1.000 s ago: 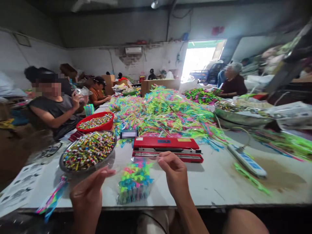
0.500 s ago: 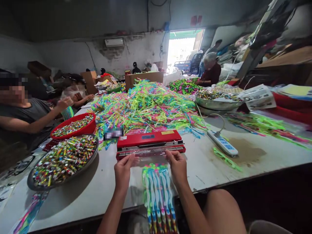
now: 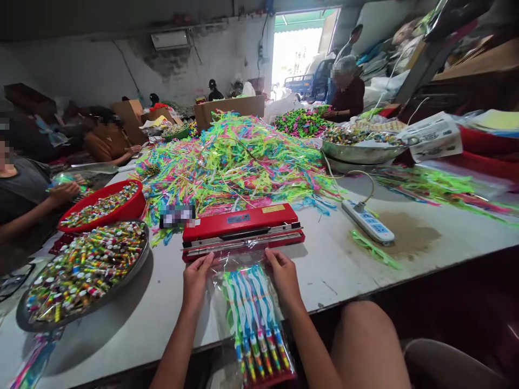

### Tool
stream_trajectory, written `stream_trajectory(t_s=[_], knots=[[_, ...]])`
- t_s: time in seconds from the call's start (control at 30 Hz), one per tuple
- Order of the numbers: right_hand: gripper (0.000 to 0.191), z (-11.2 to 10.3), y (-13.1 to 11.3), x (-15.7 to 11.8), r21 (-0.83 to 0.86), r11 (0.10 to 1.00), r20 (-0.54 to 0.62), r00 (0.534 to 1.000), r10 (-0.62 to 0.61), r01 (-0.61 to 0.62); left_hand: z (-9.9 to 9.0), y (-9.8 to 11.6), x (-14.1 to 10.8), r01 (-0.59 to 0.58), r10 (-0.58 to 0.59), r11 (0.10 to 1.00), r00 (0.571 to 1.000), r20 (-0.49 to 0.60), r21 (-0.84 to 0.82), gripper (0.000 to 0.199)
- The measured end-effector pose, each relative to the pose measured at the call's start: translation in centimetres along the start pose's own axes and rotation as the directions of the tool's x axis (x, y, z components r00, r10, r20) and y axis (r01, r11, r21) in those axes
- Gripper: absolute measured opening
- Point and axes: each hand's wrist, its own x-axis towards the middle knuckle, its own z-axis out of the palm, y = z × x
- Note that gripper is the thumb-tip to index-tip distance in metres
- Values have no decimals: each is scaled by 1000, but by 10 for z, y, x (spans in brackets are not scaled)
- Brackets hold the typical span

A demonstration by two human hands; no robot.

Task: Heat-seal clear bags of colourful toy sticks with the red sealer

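Observation:
A clear plastic bag (image 3: pixel 221 308) hangs between my hands, over the table's front edge. Inside it lies a row of several colourful toys (image 3: pixel 253 319), with wavy pale strips at the top and candy-like coloured tubes below. My left hand (image 3: pixel 197 281) pinches the bag's upper left corner. The upper right corner is pinched by my right hand (image 3: pixel 281 275). Just beyond my fingertips stands a red bag sealer (image 3: pixel 243 224), its long metal strip facing me. The bag's top edge is close to that strip; whether it touches I cannot tell.
A metal bowl (image 3: pixel 24 308) and a red basin (image 3: pixel 140 202) of small coloured tubes stand left. Behind the sealer rises a heap of bright plastic strips (image 3: pixel 243 156). A power strip (image 3: pixel 368 224) lies right. Co-workers sit around the table, one person (image 3: pixel 20 194) at left.
The bag has come back slightly from the sealer and up, so more of its tubes show. My view has shifted right and down. The person at left has lowered their hands.

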Motion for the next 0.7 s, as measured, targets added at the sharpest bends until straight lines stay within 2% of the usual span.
stream_trajectory(t_s=[0.13,0.2,0.4,0.53,0.7], knots=[[56,2,2,3,-19,1000,-37,999,5,-6,-3,2,-11,175,-175,985,984,44,-7,70],[55,4,2,3,-44,999,-41,999,-7,6,-6,3,-18,212,-213,977,976,56,14,71],[53,6,-3,3,-121,991,-59,996,-66,59,-12,-1,-24,75,-79,991,996,35,110,64],[53,7,-3,2,-161,985,-73,995,-72,59,-13,-6,-21,33,-37,981,999,21,189,66],[58,9,-3,4,-209,972,-69,990,-123,106,-15,-10,-18,14,-19,988,999,36,151,62]])
